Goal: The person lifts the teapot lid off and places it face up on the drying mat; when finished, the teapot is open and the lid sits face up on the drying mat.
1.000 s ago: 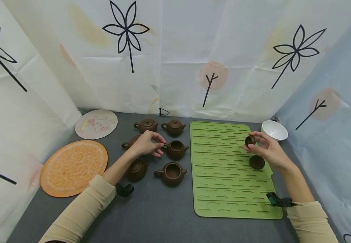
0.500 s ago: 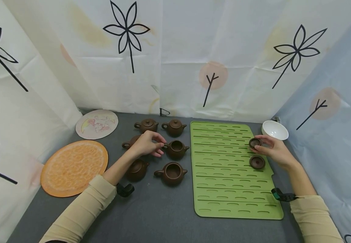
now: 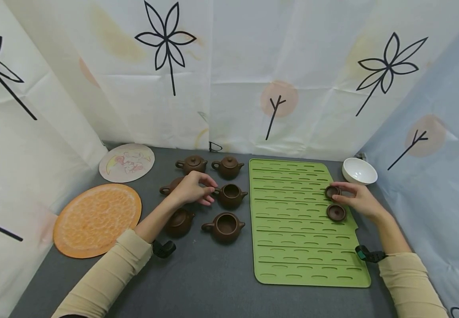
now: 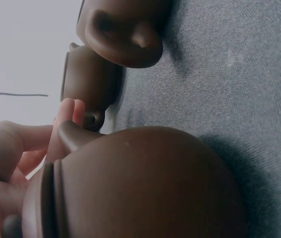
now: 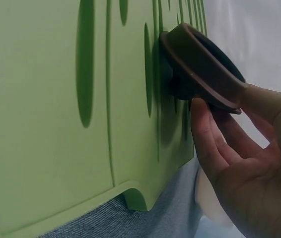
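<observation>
Two lids were on the green mat [image 3: 293, 229] at inspection. My right hand [image 3: 358, 201] pinched the farther lid [image 3: 332, 191] between thumb and fingers, upside down with its hollow facing up and its knob against the mat's right edge; being round, it had no long axis to record. The nearer lid [image 3: 336, 212] lay just beside it, likewise inverted. I judged the step to be setting this lid down; the next move called for a clean release without nudging its neighbour. My left hand [image 3: 193, 189] was curled over a lidded teapot [image 3: 171, 185] among the teapots on the grey table [image 3: 205, 278].
</observation>
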A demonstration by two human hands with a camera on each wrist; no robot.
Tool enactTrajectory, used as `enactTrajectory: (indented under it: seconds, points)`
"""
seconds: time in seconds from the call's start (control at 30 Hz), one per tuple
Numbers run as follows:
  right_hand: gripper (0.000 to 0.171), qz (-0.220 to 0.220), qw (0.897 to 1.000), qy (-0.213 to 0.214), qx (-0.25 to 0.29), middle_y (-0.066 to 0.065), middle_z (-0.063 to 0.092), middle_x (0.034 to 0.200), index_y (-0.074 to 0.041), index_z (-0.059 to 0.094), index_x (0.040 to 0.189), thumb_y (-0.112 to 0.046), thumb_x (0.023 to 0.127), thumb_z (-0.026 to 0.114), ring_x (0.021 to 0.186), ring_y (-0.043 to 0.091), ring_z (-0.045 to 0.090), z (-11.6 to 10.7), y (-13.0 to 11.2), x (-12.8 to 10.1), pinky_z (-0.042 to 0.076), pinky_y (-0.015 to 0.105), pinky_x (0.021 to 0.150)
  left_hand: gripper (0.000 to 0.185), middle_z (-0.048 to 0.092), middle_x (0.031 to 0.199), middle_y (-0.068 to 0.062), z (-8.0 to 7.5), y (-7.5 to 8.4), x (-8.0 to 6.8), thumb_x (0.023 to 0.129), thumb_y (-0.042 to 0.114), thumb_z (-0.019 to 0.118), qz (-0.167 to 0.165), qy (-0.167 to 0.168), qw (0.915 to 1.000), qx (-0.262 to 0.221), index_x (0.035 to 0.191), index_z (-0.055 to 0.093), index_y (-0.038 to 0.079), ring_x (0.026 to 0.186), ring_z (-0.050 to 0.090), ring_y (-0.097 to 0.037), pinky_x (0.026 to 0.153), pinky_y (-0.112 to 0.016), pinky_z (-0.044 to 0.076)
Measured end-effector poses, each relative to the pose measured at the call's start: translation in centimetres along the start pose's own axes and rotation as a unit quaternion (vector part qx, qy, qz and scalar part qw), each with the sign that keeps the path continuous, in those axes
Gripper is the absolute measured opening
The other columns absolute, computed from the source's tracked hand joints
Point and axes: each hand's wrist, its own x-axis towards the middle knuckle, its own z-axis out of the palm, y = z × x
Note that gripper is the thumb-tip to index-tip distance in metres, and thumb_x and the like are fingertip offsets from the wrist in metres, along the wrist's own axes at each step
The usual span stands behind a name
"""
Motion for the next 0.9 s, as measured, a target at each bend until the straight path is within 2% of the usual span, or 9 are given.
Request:
enactTrajectory:
  seconds: [0.07, 0.13, 0.27, 0.57, 0.83, 0.9]
  points:
    - [0.058, 0.006, 1.000, -0.008, -0.007, 0.036, 0.049, 0.160, 0.008, 0.049, 0.157, -0.019, 0.110, 0.067, 0.105, -0.017, 0.064, 0.1, -0.2, 0.0, 0.054, 0.009, 0.087, 0.018, 0.071, 0.125, -0.025, 0.0, 0.0, 0.0, 0.107, 0.000, 0.065, 0.000, 0.000, 1.0000, 0.000, 0.122, 0.074, -0.002, 0.075, 0.080, -0.015, 0.073, -0.036, 0.070]
    - [0.059, 0.013, 1.000, -0.016, -0.013, 0.036, 0.047, 0.162, 0.007, 0.048, 0.158, -0.020, 0.110, 0.066, 0.106, -0.018, 0.063, 0.2, -0.4, -0.1, 0.055, 0.011, 0.088, 0.018, 0.071, 0.125, -0.025, 0.0, 0.0, -0.1, 0.107, 0.001, 0.065, 0.000, -0.001, 1.0000, 0.000, 0.122, 0.074, -0.002, 0.075, 0.080, -0.015, 0.073, -0.036, 0.070]
    - [0.059, 0.018, 0.999, -0.020, -0.022, 0.035, 0.048, 0.162, 0.006, 0.049, 0.159, -0.024, 0.111, 0.066, 0.112, -0.019, 0.058, 0.3, -0.7, -0.1, 0.058, 0.015, 0.088, 0.018, 0.070, 0.125, -0.025, 0.0, 0.0, 0.0, 0.107, 0.001, 0.065, 0.001, -0.002, 1.0000, 0.000, 0.123, 0.074, -0.003, 0.075, 0.080, -0.015, 0.074, -0.037, 0.070]
    - [0.055, 0.023, 0.999, -0.017, -0.029, 0.036, 0.052, 0.158, 0.007, 0.048, 0.159, -0.024, 0.114, 0.059, 0.104, -0.025, 0.055, 0.4, -1.1, -0.3, 0.058, 0.018, 0.086, 0.018, 0.071, 0.125, -0.024, 0.0, 0.2, -0.1, 0.107, 0.000, 0.065, 0.004, -0.002, 1.0000, 0.001, 0.123, 0.074, -0.003, 0.076, 0.080, -0.015, 0.075, -0.038, 0.070]
    - [0.052, -0.003, 0.998, 0.003, -0.059, 0.036, 0.059, 0.151, 0.006, 0.051, 0.157, -0.021, 0.114, 0.059, 0.099, -0.013, 0.066, 0.3, -1.1, -0.6, 0.060, 0.026, 0.080, 0.019, 0.071, 0.129, -0.025, -0.1, 0.3, 0.0, 0.108, 0.005, 0.065, 0.005, -0.005, 0.9999, 0.011, 0.123, 0.074, -0.003, 0.076, 0.080, -0.015, 0.073, -0.037, 0.070]
    - [0.051, -0.004, 0.998, 0.005, -0.068, 0.035, 0.060, 0.150, 0.005, 0.051, 0.157, -0.021, 0.114, 0.058, 0.103, -0.008, 0.068, 0.3, -1.3, -0.7, 0.061, 0.030, 0.084, 0.020, 0.070, 0.129, -0.026, -0.1, 0.3, 0.1, 0.108, 0.006, 0.065, 0.005, -0.007, 0.9999, 0.012, 0.123, 0.074, -0.004, 0.076, 0.079, -0.014, 0.073, -0.037, 0.070]
